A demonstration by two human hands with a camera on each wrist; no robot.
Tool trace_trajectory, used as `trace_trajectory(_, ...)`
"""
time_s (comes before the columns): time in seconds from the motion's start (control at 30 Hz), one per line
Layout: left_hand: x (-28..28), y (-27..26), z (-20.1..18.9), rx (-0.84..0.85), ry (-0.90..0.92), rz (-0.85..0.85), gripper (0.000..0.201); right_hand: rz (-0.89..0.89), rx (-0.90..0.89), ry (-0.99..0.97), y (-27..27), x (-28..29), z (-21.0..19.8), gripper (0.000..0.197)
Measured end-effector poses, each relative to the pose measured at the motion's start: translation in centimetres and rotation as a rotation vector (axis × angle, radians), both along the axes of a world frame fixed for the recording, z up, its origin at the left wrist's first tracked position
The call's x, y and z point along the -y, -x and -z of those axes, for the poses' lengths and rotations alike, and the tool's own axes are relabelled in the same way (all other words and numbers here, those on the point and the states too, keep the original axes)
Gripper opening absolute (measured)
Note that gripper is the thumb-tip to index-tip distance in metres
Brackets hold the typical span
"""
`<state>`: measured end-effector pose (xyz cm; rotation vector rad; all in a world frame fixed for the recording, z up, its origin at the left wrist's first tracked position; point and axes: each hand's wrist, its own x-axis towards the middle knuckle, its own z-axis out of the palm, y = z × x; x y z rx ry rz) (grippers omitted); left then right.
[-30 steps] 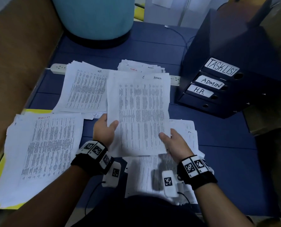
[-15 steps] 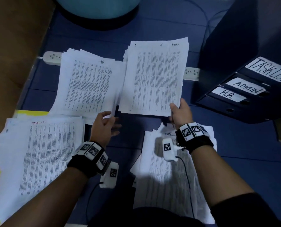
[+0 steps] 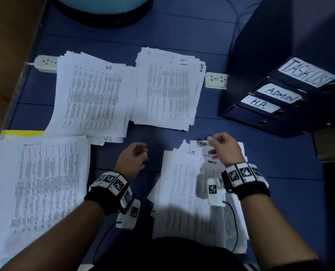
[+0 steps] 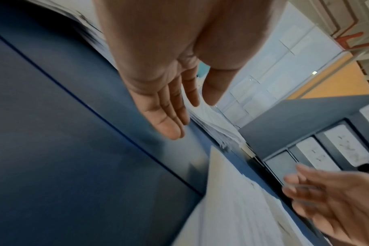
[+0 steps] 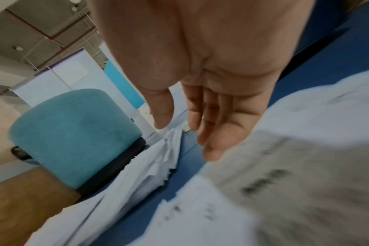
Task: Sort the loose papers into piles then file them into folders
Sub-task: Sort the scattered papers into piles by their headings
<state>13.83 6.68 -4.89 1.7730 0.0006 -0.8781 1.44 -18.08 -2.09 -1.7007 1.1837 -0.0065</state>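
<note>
Printed papers lie in piles on the blue floor: an HR pile (image 3: 96,98), an ADMIN pile (image 3: 168,90), a TASKLIST pile (image 3: 35,184) at the left and an unsorted pile (image 3: 186,198) in front of me. My left hand (image 3: 132,159) hovers over bare floor between the piles, its fingers relaxed and empty (image 4: 171,116). My right hand (image 3: 221,147) hangs over the far end of the unsorted pile with loose fingers (image 5: 202,126), holding nothing. Dark binders labelled TASKLIST (image 3: 307,74), ADMIN (image 3: 280,93) and H.R. (image 3: 259,104) lie stacked at the right.
A white power strip (image 3: 215,80) runs behind the far piles. A teal round stool (image 3: 104,8) stands at the back. A brown wall (image 3: 8,55) borders the left side, and a yellow sheet (image 3: 22,133) peeks from under the TASKLIST pile.
The sheet that both hands held was laid on the ADMIN pile and let go. Both hands have drawn back toward me, the right one to the unsorted pile.
</note>
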Motion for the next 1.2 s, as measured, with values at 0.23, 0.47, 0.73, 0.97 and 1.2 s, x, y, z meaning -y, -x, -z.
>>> trace_trajectory(0.23,0.7,5.1,1.2,0.071,-0.126,0.284,0.023,-0.166,-0.437,0.106,12.8,-3.6,1.5,0.027)
trace_trajectory(0.47,0.1,8.1,0.9,0.154,-0.153,0.320,0.029,-0.065,-0.548,0.167,13.9,-8.5,3.7,0.053)
trace_trajectory(0.73,-1.0,9.4,-0.8,0.099,-0.038,0.140,0.075,-0.011,-0.062,0.009,14.6,-8.8,1.6,0.009)
trace_trajectory(0.97,-3.5,9.3,-2.3,0.141,-0.094,0.233,0.080,0.012,0.393,-0.292,13.7,-9.6,-1.7,0.025)
trace_trajectory(1.2,-5.4,8.3,-2.7,0.422,-0.259,-0.046,0.028,-0.264,0.091,-0.347,13.6,-10.8,-2.2,0.021)
